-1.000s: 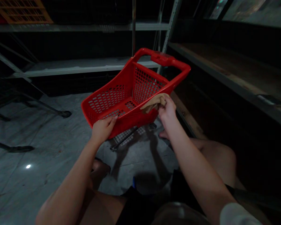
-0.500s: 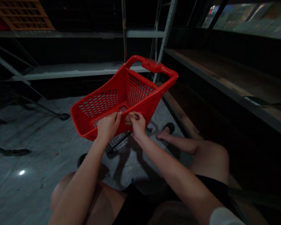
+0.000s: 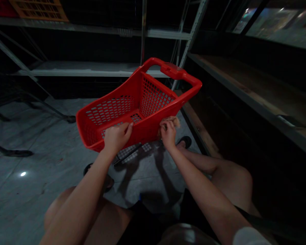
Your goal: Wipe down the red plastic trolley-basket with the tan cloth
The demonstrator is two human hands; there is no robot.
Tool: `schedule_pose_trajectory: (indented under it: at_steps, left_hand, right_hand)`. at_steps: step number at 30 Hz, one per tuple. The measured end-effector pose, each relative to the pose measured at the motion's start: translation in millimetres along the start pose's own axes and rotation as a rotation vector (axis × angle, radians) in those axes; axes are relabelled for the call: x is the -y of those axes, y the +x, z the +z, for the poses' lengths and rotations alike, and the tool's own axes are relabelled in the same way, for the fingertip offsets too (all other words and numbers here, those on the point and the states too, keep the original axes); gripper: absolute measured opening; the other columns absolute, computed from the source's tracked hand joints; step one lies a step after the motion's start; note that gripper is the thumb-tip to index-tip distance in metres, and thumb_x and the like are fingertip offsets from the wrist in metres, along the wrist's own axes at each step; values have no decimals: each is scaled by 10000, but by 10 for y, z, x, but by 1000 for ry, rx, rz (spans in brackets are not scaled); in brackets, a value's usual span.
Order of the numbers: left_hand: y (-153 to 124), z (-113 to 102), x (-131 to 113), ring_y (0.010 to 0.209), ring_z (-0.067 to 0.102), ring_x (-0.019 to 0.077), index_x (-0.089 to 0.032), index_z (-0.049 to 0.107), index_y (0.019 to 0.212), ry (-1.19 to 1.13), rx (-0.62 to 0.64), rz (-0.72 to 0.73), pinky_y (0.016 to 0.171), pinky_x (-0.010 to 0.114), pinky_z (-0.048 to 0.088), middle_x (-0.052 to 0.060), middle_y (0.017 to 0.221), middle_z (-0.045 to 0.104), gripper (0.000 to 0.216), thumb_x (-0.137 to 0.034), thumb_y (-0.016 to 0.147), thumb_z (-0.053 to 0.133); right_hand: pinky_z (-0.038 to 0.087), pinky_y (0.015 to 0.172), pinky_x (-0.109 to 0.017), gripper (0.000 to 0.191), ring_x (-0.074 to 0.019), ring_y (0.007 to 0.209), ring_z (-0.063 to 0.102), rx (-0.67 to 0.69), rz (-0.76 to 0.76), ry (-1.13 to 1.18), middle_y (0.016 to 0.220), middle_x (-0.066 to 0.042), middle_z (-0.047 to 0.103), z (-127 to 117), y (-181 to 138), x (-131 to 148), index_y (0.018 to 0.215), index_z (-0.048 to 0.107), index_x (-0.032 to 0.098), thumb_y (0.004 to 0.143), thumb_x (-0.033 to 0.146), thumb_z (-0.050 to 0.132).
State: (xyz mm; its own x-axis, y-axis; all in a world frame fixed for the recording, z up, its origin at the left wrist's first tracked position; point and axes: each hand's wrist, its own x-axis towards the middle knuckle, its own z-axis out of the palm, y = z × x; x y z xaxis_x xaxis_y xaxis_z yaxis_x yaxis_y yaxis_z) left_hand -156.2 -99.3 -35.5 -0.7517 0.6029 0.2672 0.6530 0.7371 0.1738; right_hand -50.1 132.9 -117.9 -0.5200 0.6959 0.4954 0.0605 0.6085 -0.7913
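Two hands (image 3: 116, 136) (image 3: 168, 133), one red basket (image 3: 112, 110), one cloth (image 3: 171, 120)

- The basket (image 3: 132, 109) that your left hand (image 3: 116, 136) grips is red moulded plastic: smooth, faint sheen, walls pierced with slots.
- The cloth (image 3: 171, 120) bunched in your right hand (image 3: 168, 133) is tan fabric, matt, soft and crumpled.
- Floor (image 3: 40, 163): pale, veined, polished; it reflects a lamp spot. Can't tell if it's stone or tile.
- Shelf frame (image 3: 91, 72): pale painted metal, smooth, dull.
- Shelf board (image 3: 257, 85) to your right: brown wood, matt, rough-looking.
- Crate (image 3: 38, 6) up top: orange plastic lattice.
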Motion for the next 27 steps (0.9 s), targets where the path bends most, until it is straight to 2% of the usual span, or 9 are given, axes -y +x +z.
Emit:
schedule_pose_trajectory:
  at_steps: [4,10,12,14,17,19,21,24,27]
  left_hand:
    - [-26,-7,40,751,734,260,-233,803,1046,-23,6,-9,598,315,363,99,850,804,516,-504,1069,365]
    - [-45,-29,129,925,762,284,-253,772,1246,-123,63,30,729,327,493,95,1100,820,453,-446,1062,406]
    - [-54,-74,200,1012,758,269,-246,730,1330,-203,97,93,828,326,527,86,1186,805,462,-419,1069,392]
    - [-74,-136,307,1088,746,257,-256,704,1371,-262,115,141,911,327,533,66,1253,786,468,-413,1077,375]
    - [-123,-219,504,1067,751,278,-301,736,1318,-206,136,94,882,346,538,46,1219,798,452,-462,1070,394]
    - [-154,-241,613,964,760,295,-282,789,1183,-137,180,33,791,347,530,64,1069,822,465,-503,1061,399]
    - [-174,-239,672,862,754,290,-239,806,1029,-118,228,15,731,338,507,84,916,811,517,-516,1065,371]
    - [-180,-223,679,797,738,274,-209,783,937,-118,242,35,722,332,486,96,828,781,555,-493,1074,326]
    - [-174,-220,654,830,739,282,-199,775,946,-89,231,32,734,336,473,107,849,782,546,-471,1074,319]
  right_hand:
    - [486,988,-411,163,-248,1002,623,61,77,30,948,-68,679,106,-134,-73,812,604,243,713,131,538]
    - [474,986,-370,108,-208,988,606,-165,-30,133,982,-41,669,82,375,344,899,625,242,810,211,572]
    - [464,997,-364,128,-206,1005,594,-167,-66,125,1003,-45,652,133,330,350,901,615,241,799,194,555]
    - [460,995,-363,162,-212,1019,583,-88,-48,99,1004,-55,634,199,134,224,886,601,237,759,165,532]
    - [465,946,-366,167,-224,957,574,-27,157,50,915,-48,609,299,-205,-74,817,562,236,683,146,519]
    - [462,928,-369,143,-225,925,566,-68,278,31,879,-42,606,369,-307,-209,801,546,237,679,164,523]
    - [460,938,-370,130,-222,930,569,-113,308,36,898,-45,622,458,-306,-215,825,555,233,705,195,525]
    - [454,972,-379,142,-223,958,584,-127,278,96,922,-47,642,657,-331,28,849,574,232,712,217,538]
    - [463,967,-401,131,-234,946,605,77,242,258,915,-41,662,922,-641,434,851,598,245,726,222,566]
